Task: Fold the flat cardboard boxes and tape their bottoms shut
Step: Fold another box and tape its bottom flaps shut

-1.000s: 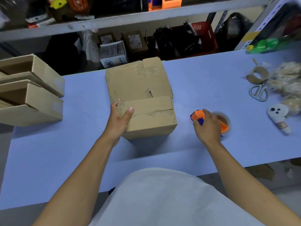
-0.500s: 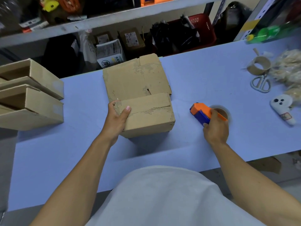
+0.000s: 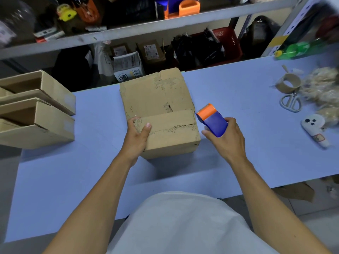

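A worn brown cardboard box (image 3: 159, 99) stands on the blue table (image 3: 73, 171) with its folded flaps facing up. My left hand (image 3: 137, 136) grips its near left corner, thumb lying on the top flap. My right hand (image 3: 224, 142) holds an orange and blue tape dispenser (image 3: 212, 119) lifted off the table, its orange end right beside the box's right edge.
Folded boxes (image 3: 36, 110) are stacked at the table's left end. At the right lie an empty tape core (image 3: 289, 85), scissors (image 3: 291, 103), a white plush toy (image 3: 314, 127) and pale bundles (image 3: 326, 92). Cluttered shelves (image 3: 146, 30) stand behind the table.
My right hand has lifted the tape dispenser off the table and carried it left to the box's right edge. My left hand has kept its grip on the box.
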